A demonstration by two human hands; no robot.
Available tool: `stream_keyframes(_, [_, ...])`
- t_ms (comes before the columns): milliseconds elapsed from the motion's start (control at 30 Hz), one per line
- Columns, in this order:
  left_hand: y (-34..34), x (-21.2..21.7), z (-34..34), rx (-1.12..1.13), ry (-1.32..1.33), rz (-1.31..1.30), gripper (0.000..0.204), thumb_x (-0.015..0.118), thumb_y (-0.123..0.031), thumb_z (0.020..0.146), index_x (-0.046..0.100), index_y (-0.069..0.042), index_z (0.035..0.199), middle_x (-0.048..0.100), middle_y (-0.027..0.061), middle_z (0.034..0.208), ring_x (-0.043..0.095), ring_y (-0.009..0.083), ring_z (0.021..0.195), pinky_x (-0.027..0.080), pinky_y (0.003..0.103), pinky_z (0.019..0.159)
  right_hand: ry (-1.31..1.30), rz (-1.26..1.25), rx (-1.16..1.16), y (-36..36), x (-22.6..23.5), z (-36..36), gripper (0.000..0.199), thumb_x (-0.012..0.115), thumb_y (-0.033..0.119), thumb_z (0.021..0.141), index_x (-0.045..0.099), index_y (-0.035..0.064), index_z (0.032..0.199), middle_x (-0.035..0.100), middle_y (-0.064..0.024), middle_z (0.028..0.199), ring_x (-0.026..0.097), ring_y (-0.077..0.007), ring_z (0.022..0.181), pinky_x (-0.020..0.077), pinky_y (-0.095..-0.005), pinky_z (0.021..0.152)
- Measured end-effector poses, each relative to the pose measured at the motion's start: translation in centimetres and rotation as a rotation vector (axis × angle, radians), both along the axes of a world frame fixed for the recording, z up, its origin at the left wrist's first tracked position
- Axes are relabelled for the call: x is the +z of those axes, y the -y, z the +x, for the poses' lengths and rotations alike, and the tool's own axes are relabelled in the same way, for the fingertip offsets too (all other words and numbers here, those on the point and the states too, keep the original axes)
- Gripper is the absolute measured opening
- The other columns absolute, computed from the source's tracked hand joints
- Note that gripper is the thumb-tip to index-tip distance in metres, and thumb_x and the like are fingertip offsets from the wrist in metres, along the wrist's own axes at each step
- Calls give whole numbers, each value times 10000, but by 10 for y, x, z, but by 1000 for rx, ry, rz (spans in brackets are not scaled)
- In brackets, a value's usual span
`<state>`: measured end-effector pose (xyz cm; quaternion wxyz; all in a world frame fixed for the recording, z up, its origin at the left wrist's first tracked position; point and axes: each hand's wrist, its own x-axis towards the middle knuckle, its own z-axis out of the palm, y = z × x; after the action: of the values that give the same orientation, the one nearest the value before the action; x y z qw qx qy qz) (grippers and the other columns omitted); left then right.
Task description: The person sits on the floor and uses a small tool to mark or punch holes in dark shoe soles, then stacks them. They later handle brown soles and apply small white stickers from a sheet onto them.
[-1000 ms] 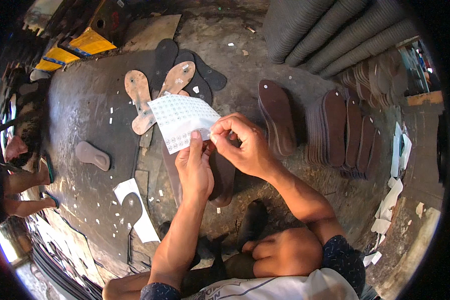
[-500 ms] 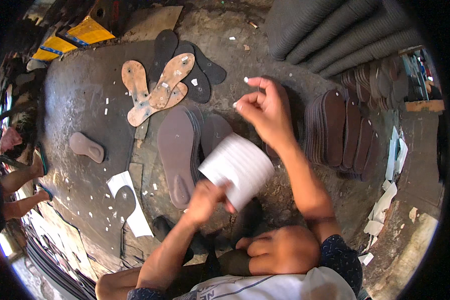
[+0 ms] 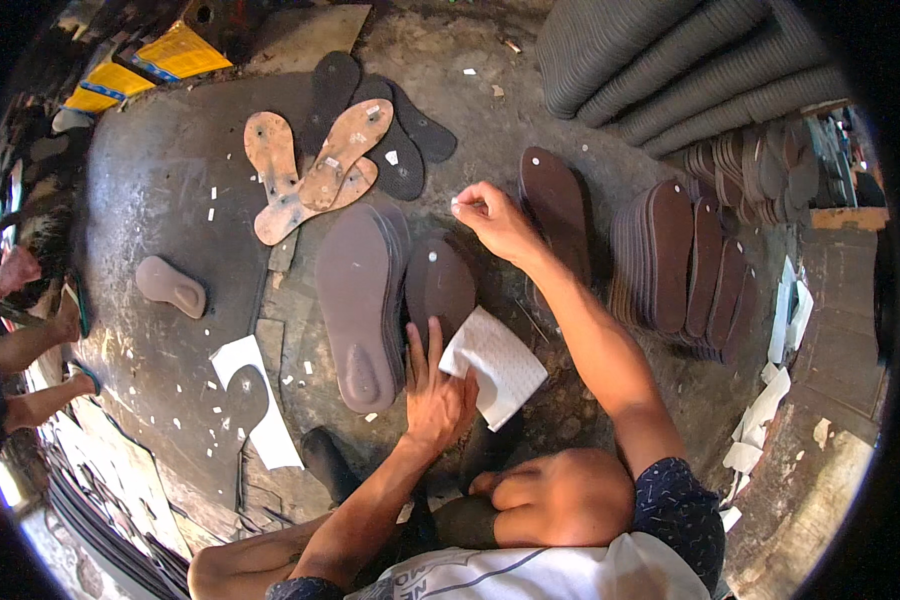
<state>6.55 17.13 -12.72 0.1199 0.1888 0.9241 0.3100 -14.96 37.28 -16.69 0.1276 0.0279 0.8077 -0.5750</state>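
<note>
My left hand [image 3: 440, 402] holds a white sheet of small labels [image 3: 498, 372] by its edge. Two of its fingers stretch toward a dark brown shoe sole [image 3: 441, 285], which bears a round white dot near its top. My right hand [image 3: 497, 222] hovers above and right of that sole, its fingertips pinched around a small white sticker [image 3: 457, 206]. Left of the dotted sole stands a stack of larger brown soles [image 3: 358, 290], the top one with a raised oval at its heel. Behind my right wrist lies another brown sole [image 3: 552, 190] with a white dot.
Stacked soles [image 3: 660, 260] stand at the right, below long ribbed grey rolls or stacks [image 3: 650, 60]. Tan sole templates [image 3: 345, 155] and black soles [image 3: 400, 150] lie far ahead. At left are a single sole [image 3: 170, 287], cut white paper [image 3: 260, 400] and another person's feet [image 3: 70, 385].
My right hand has moved down and left, its fingers drawn together. The label sheet has swung lower, and my left fingers now extend over the sole, where a white dot shows.
</note>
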Motion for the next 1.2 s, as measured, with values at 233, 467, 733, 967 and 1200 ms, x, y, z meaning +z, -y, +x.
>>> stream_keyframes(233, [6, 13, 20, 2, 27, -30, 361, 641, -212, 998, 735, 121, 895, 232, 406, 1649, 130, 667, 1521, 257, 708, 1208, -320, 421, 227, 22, -11, 24, 196, 743, 170, 919, 708, 6, 1020, 679, -208, 1211, 571, -337, 1273, 450, -433, 1080])
stream_keyframes(467, [-10, -12, -27, 85, -145, 130, 297, 632, -205, 1004, 758, 59, 1056, 236, 387, 1658, 157, 655, 1520, 234, 674, 1227, -44, 138, -29, 17, -4, 65, 469, 642, 317, 1047, 580, 4, 1391, 653, -225, 1358, 628, -354, 1264, 483, -460, 1075])
stream_keyframes(733, [28, 84, -74, 594, 713, 891, 363, 563, -298, 1118, 619, 12, 1300, 676, 87, 1191, 639, 213, 1075, 515, 362, 964, 48, 145, -225, -121, 42, -20, 511, 651, 229, 1037, 562, -9, 1480, 608, -199, 1487, 581, -297, 1361, 426, -401, 1157])
stream_keyframes(967, [19, 71, -116, 906, 607, 1511, 259, 659, -289, 1070, 661, -73, 1212, 660, 20, 1165, 586, 160, 1072, 467, 355, 953, -557, 516, -319, -67, 75, -6, 257, 698, 146, 963, 711, 90, 1214, 704, -113, 1192, 665, -279, 1037, 529, -393, 961])
stream_keyframes(1200, [-9, 55, -121, 833, 532, 1505, 296, 651, -222, 1075, 649, -18, 1289, 700, 91, 1263, 644, 175, 1122, 518, 354, 949, -530, 136, 54, 53, 120, 68, 141, 728, 147, 963, 668, 46, 1041, 710, -145, 1016, 693, -369, 939, 554, -465, 822])
